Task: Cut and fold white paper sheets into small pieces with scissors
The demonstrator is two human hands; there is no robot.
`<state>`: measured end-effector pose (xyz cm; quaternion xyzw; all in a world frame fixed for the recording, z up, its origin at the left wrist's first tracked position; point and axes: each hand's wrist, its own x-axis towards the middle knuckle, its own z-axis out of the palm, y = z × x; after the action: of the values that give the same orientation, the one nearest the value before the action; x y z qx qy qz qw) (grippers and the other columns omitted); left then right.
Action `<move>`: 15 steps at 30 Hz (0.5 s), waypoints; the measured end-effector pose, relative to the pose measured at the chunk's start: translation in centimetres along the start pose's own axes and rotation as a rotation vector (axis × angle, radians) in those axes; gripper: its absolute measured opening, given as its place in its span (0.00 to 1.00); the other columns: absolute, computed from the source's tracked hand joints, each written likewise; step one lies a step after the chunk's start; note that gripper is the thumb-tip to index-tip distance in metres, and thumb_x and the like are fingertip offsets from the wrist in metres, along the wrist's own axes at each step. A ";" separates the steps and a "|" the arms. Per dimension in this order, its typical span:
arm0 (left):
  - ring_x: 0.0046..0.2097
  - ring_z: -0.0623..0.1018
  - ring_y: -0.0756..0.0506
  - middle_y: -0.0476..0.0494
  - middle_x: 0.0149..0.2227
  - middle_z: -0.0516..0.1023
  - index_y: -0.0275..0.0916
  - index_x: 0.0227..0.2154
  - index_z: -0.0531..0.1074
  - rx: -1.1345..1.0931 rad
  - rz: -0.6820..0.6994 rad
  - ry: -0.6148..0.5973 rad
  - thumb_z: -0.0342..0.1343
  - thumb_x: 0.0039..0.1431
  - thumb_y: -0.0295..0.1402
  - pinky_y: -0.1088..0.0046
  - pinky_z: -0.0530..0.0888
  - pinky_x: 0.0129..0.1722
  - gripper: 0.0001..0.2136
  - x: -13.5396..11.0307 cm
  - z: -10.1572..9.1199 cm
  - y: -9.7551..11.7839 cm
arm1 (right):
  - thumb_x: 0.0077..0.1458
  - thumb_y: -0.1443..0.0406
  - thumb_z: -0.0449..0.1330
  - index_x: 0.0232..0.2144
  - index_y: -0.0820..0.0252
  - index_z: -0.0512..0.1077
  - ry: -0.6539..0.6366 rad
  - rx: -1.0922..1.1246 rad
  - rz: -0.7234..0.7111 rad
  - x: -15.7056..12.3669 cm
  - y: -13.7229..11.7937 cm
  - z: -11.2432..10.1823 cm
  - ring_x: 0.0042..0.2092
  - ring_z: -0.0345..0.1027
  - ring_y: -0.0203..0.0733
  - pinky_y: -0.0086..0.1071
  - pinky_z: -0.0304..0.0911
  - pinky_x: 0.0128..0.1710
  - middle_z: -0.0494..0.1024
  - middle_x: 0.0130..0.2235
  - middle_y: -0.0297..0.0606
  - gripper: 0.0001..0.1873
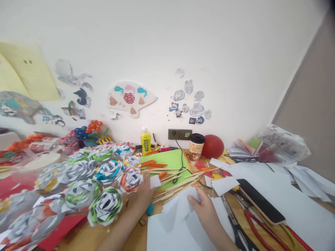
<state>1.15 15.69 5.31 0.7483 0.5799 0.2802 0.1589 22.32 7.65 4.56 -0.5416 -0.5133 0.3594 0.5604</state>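
Note:
My left hand [142, 198] lies low on the table beside a pile of folded paper roses [104, 205], its fingers pinched on a small white paper piece [155, 181]. My right hand [205, 209] rests flat on white paper sheets [172, 226], with its fingers stretched along a folded edge. A bundle of thin wooden sticks [178, 184] lies just beyond both hands. Something blue [149, 209] peeks out under my left hand.
A green cutting mat [170, 158], yellow bottle [146, 140], paper cup [196, 146] and red balloon [212, 146] stand near the wall. A phone [259, 200], black scissors [237, 226] and red-handled pliers [261, 226] lie on the right.

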 end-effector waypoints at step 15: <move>0.41 0.73 0.41 0.37 0.37 0.74 0.33 0.44 0.65 -0.263 0.058 -0.125 0.27 0.60 0.40 0.62 0.69 0.42 0.25 -1.9 -1.4 3.8 | 0.46 0.61 0.58 0.38 0.60 0.68 -0.078 0.076 -0.062 -0.5 -0.6 -0.3 0.43 0.65 0.47 0.36 0.61 0.43 0.73 0.40 0.42 0.15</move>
<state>2.96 12.65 8.06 0.7536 0.5053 0.3110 0.2830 22.41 6.99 5.12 -0.4892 -0.5373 0.3818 0.5711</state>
